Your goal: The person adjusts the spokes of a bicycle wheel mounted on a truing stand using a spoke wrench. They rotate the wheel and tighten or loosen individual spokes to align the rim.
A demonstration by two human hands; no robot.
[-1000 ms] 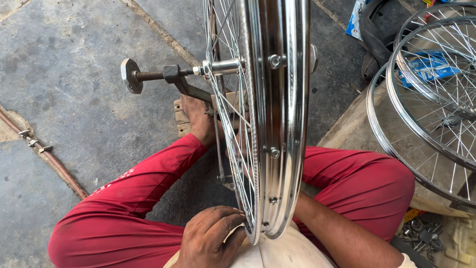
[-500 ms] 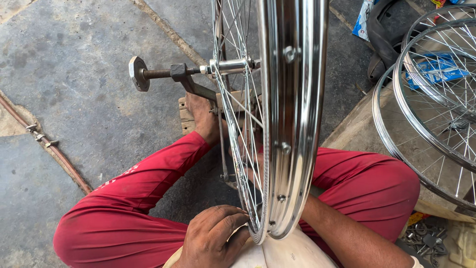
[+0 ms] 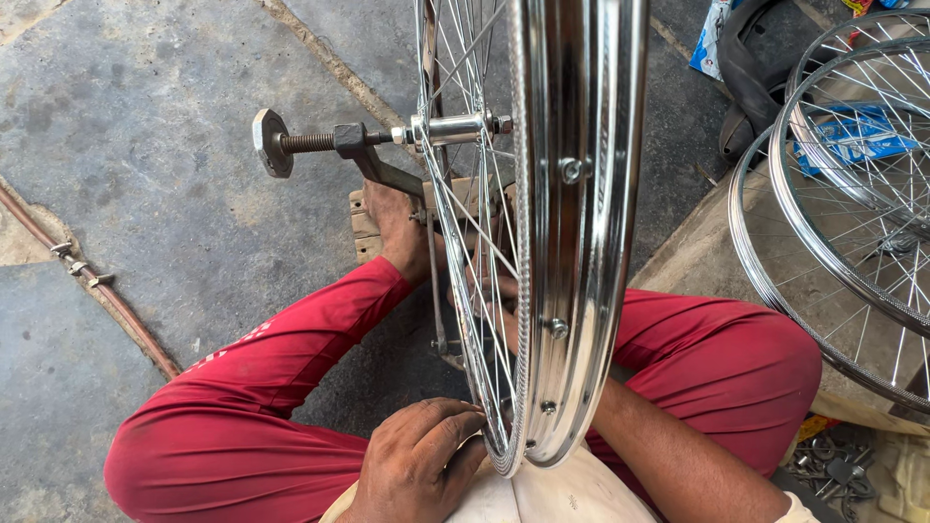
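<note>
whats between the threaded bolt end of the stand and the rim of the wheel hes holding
In the head view, the wheel's hub and its thin spokes lie between the bolt end and the shiny rim. The left hand rests at the rim's lower edge.

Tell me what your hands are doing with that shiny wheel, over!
Left hand gripping the chrome wheel rim at its near edge. Right hand hidden behind the spokes, state unclear. Wheel upright on truing stand. Nothing blocking.

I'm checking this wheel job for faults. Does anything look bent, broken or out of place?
Nothing stands out. The wheel rim stands upright on its stand, spokes look straight and even, and the left hand rests at the rim's lower edge. The right hand is hidden behind the rim. Spare wheels lean at the right.
</note>
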